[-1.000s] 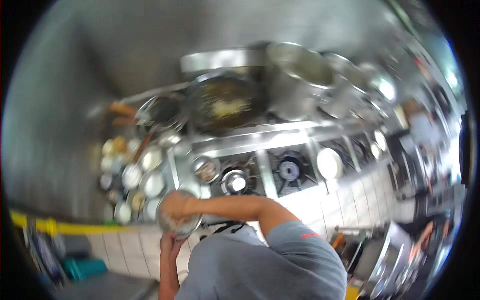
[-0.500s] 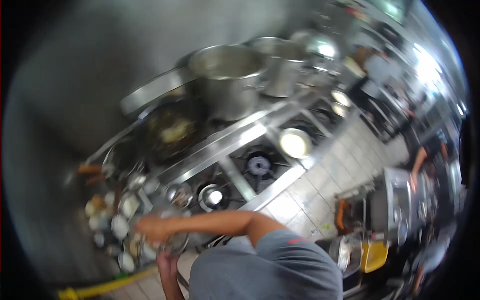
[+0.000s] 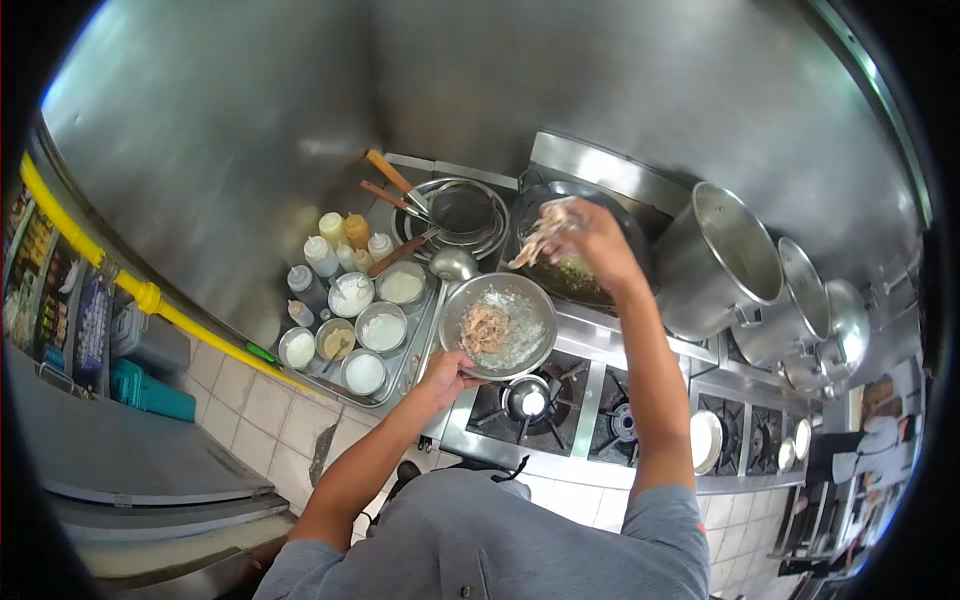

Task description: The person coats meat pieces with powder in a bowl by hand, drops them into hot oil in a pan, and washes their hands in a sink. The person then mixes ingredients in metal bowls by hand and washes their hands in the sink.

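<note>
Up went the right hand [image 3: 597, 240], fingers bunched around a clump of pale, coated strips [image 3: 545, 238] that dangled over the dark wok [image 3: 527, 222], well clear of the liquid down inside. And the left hand [image 3: 447, 378]? Gripping the near rim of a metal bowl [image 3: 545, 345], where more coated pieces [image 3: 487, 328] sat in a heap amid white powder [image 3: 523, 340]! Just behind that bowl lay a ladle [image 3: 454, 264], and past it a mesh strainer [image 3: 462, 207] rested, with three wooden handles showing nearby. Off to the left, a metal tray [image 3: 420, 335] carried six small bowls, five with white contents and one with tan, while a crowd of squeeze bottles [image 3: 322, 255] stood behind, at least six of them. Over on the stove, one small round-topped vessel [image 3: 528, 398] occupied a front burner, and two tall pots [image 3: 690, 270] loomed right of the wok. Farther out, a yellow pipe [image 3: 145, 295] ran slantwise, shelved packets [image 3: 40, 250] showed print too small to read, and a co-worker [image 3: 870, 445] stood at the far right!
</note>
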`<action>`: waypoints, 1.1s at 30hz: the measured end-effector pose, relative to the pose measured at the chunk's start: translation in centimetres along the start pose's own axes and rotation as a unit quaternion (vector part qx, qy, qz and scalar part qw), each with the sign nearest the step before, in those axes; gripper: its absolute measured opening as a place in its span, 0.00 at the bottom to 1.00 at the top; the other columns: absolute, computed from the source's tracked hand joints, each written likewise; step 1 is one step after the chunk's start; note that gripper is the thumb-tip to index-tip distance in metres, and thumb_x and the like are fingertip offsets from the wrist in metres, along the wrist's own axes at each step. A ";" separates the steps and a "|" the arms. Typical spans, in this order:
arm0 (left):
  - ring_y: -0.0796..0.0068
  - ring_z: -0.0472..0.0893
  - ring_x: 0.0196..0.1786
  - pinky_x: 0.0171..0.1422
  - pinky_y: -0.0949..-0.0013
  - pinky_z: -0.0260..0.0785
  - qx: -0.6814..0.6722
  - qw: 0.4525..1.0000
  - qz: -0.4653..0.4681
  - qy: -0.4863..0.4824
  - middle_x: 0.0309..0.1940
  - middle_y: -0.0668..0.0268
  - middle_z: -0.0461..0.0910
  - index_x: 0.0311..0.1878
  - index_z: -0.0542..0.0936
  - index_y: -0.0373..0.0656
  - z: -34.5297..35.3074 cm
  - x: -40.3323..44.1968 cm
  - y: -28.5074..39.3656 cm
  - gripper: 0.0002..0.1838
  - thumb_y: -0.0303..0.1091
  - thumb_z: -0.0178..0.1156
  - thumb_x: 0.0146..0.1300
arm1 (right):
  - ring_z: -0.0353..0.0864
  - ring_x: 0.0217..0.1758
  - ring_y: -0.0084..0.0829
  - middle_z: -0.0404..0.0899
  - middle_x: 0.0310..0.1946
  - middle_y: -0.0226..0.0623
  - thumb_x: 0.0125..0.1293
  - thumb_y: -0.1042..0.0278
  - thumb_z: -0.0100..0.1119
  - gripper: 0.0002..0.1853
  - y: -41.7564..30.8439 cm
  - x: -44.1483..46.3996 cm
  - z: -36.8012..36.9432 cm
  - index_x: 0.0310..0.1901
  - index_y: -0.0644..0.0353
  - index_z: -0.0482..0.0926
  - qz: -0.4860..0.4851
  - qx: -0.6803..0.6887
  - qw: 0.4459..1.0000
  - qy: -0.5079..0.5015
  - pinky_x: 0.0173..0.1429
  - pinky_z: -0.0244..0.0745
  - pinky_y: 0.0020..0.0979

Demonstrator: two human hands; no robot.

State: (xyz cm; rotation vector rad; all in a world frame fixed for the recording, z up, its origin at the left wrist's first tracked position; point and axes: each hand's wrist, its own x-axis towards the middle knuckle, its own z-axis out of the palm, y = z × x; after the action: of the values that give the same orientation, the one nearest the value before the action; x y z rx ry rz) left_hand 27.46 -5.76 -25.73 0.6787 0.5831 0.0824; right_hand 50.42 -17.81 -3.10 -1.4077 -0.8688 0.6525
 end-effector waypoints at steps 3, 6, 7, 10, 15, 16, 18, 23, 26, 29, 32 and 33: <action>0.49 0.80 0.52 0.60 0.41 0.75 -0.001 1.000 0.008 0.017 0.52 0.44 0.75 0.51 0.70 0.25 0.1 0.2 -0.1 0.20 0.23 0.52 0.54 | 0.81 0.32 0.30 0.80 0.34 0.42 0.56 0.83 0.56 0.21 1.5 2.7 -3.9 0.54 0.72 0.71 0.007 -0.065 0.996 0.064 0.37 0.79 0.31; 0.50 0.80 0.51 0.60 0.41 0.74 -0.012 0.999 0.011 0.043 0.51 0.45 0.75 0.50 0.70 0.25 -0.6 -1.4 -0.4 0.20 0.23 0.52 0.53 | 0.81 0.35 0.29 0.78 0.37 0.41 0.58 0.78 0.58 0.19 7.6 6.2 -7.9 0.52 0.67 0.72 0.063 -0.166 0.980 0.085 0.37 0.77 0.30; 0.50 0.80 0.51 0.60 0.41 0.74 -0.020 0.998 0.002 0.055 0.51 0.45 0.75 0.51 0.69 0.24 -1.1 -2.0 -0.5 0.21 0.23 0.52 0.53 | 0.81 0.35 0.29 0.78 0.37 0.41 0.58 0.78 0.58 0.19 9.4 7.4 -8.8 0.52 0.67 0.72 0.062 -0.165 0.982 0.069 0.37 0.77 0.30; 0.51 0.80 0.51 0.58 0.40 0.75 -0.018 0.996 0.027 0.085 0.51 0.50 0.75 0.59 0.67 0.30 -2.2 -4.7 -1.1 0.26 0.22 0.51 0.53 | 0.86 0.37 0.42 0.83 0.31 0.48 0.50 0.75 0.63 0.18 18.0 11.7 -12.4 0.45 0.66 0.75 0.025 -0.411 0.909 0.067 0.40 0.79 0.38; 0.55 0.80 0.53 0.55 0.44 0.78 -0.073 0.982 0.060 0.161 0.53 0.53 0.75 0.67 0.62 0.39 -6.1 -12.2 -3.7 0.36 0.19 0.51 0.49 | 0.85 0.47 0.46 0.84 0.39 0.51 0.52 0.61 0.68 0.18 22.5 15.8 -12.9 0.43 0.61 0.82 0.091 -0.630 0.765 0.094 0.51 0.79 0.41; 0.56 0.81 0.51 0.52 0.47 0.80 -0.080 0.977 0.088 0.178 0.53 0.54 0.76 0.67 0.62 0.39 -6.1 -14.1 -4.0 0.37 0.19 0.52 0.49 | 0.85 0.47 0.45 0.84 0.40 0.48 0.54 0.57 0.67 0.19 24.6 17.1 -14.5 0.43 0.61 0.83 0.075 -0.701 0.702 0.098 0.51 0.79 0.43; 0.59 0.84 0.44 0.44 0.54 0.84 -0.079 0.958 0.131 0.242 0.51 0.57 0.77 0.67 0.64 0.40 -6.0 -17.8 -4.4 0.36 0.20 0.53 0.48 | 0.83 0.49 0.45 0.83 0.44 0.41 0.61 0.50 0.62 0.20 27.3 19.1 -17.2 0.42 0.60 0.84 -0.001 -0.827 0.561 0.019 0.52 0.79 0.46; 0.60 0.81 0.51 0.49 0.52 0.81 -0.083 0.928 0.125 0.341 0.53 0.57 0.74 0.69 0.61 0.42 -7.8 -22.7 -6.1 0.37 0.22 0.52 0.50 | 0.75 0.60 0.56 0.75 0.57 0.54 0.64 0.55 0.54 0.23 21.6 19.7 -14.2 0.54 0.61 0.79 0.140 -0.795 0.586 0.069 0.61 0.74 0.48; 0.59 0.79 0.55 0.53 0.51 0.79 -0.087 0.919 0.138 0.360 0.56 0.56 0.73 0.69 0.61 0.42 -6.9 -23.9 -5.4 0.36 0.22 0.51 0.52 | 0.76 0.59 0.54 0.76 0.56 0.54 0.64 0.56 0.55 0.23 15.7 16.1 -8.5 0.56 0.59 0.79 0.090 -0.757 0.632 0.139 0.63 0.72 0.46; 0.57 0.78 0.56 0.58 0.48 0.77 -0.113 0.922 0.145 0.342 0.56 0.54 0.72 0.66 0.63 0.39 -7.0 -24.1 -5.8 0.32 0.22 0.50 0.53 | 0.80 0.55 0.49 0.79 0.52 0.52 0.62 0.65 0.57 0.20 12.1 12.7 -1.7 0.55 0.60 0.79 -0.089 -0.621 0.776 0.066 0.61 0.73 0.43; 0.54 0.78 0.55 0.62 0.44 0.74 -0.177 0.923 0.144 0.310 0.54 0.51 0.72 0.59 0.65 0.32 -8.6 -24.2 -7.3 0.27 0.21 0.50 0.52 | 0.83 0.50 0.47 0.83 0.43 0.48 0.53 0.81 0.56 0.21 9.4 4.4 11.1 0.51 0.64 0.80 -0.181 -0.412 0.882 -0.139 0.57 0.75 0.39; 0.53 0.78 0.55 0.63 0.41 0.73 -0.216 0.920 0.137 0.296 0.53 0.49 0.72 0.55 0.67 0.29 -9.4 -24.2 -8.0 0.24 0.21 0.49 0.52 | 0.82 0.51 0.47 0.83 0.44 0.48 0.49 0.84 0.55 0.23 9.5 1.3 15.8 0.50 0.65 0.80 -0.143 -0.359 0.886 -0.255 0.58 0.74 0.38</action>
State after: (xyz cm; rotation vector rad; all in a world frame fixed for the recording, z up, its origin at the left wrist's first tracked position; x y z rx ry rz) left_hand 1.28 -12.84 -24.90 0.2873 1.0089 0.6795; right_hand 39.08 -7.12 -13.03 -1.7250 -1.8409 0.4907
